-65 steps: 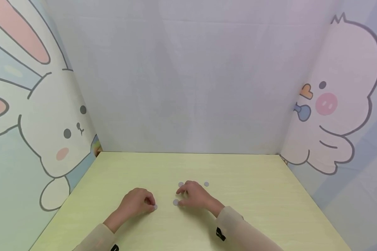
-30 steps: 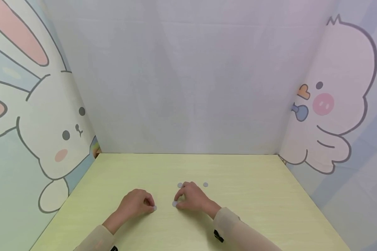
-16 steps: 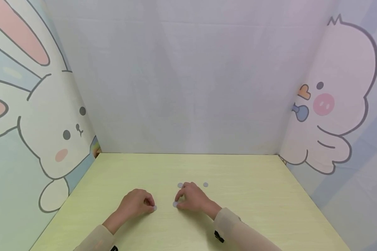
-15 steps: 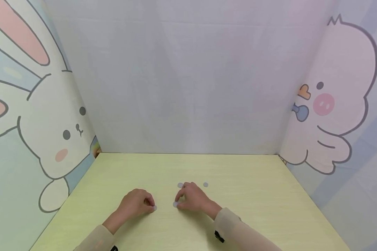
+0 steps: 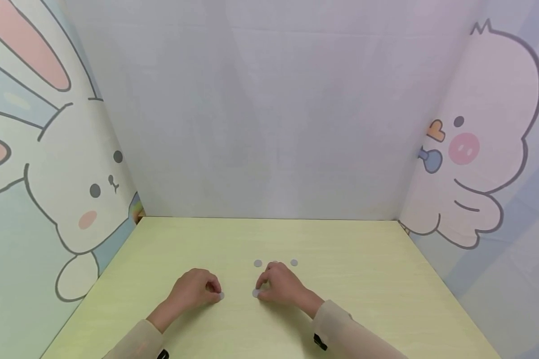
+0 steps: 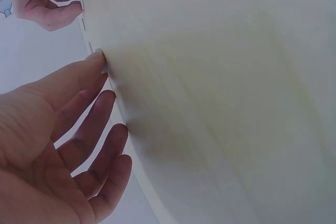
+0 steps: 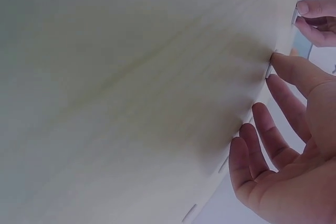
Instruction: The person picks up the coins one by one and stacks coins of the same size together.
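On the pale yellow tabletop, my left hand (image 5: 194,289) pinches a small flat grey disc (image 5: 222,295), coin-like, between thumb and index finger. To its right, thumb and index finger of my right hand (image 5: 279,285) pinch a second grey disc (image 5: 255,293) by its edge. That disc (image 6: 105,70) of the left hand is mostly covered by the thumb in the left wrist view. In the right wrist view the right hand's disc (image 7: 269,68) shows edge-on, low on the surface. The other fingers of both hands rest loosely curved near the table.
Beyond the right hand lie more grey discs: one at the left (image 5: 258,263), one at the right (image 5: 294,263), and a disc between them (image 5: 275,262) mostly hidden by the knuckles. Cloth walls with a rabbit (image 5: 72,199) and a chick (image 5: 480,149) enclose the table (image 5: 197,239).
The right hand's thumb and index finger have closed on the near disc, then moved it slightly to the right. A disc behind its knuckles now peeks out. The left hand has stayed put.
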{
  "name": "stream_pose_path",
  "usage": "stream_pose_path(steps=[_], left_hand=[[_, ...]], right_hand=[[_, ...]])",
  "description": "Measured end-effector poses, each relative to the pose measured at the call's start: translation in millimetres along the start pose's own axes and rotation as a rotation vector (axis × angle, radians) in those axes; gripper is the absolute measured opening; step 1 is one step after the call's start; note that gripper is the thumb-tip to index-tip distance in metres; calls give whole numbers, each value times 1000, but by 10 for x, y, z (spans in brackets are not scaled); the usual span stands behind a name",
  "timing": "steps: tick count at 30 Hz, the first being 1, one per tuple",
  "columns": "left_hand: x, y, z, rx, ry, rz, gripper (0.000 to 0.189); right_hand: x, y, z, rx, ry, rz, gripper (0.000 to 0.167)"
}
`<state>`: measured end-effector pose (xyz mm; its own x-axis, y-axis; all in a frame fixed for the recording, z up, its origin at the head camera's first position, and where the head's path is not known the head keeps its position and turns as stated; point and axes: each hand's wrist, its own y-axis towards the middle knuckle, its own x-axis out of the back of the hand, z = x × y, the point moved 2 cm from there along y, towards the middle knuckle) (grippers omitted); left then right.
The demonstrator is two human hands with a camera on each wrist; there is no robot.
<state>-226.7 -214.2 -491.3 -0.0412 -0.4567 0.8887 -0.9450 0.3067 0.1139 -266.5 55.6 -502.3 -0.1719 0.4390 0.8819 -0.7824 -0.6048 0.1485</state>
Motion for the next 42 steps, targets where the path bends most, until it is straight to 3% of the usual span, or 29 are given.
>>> stream_pose_path(steps=[16,42], left_hand=[[-7,3,-5,15,-11,3,19],[-13,-6,5,-13,31,-1,21]], right_hand=[[0,-85,27,-76,14,-22,7],[9,-128,37,-39,39,-43,7]])
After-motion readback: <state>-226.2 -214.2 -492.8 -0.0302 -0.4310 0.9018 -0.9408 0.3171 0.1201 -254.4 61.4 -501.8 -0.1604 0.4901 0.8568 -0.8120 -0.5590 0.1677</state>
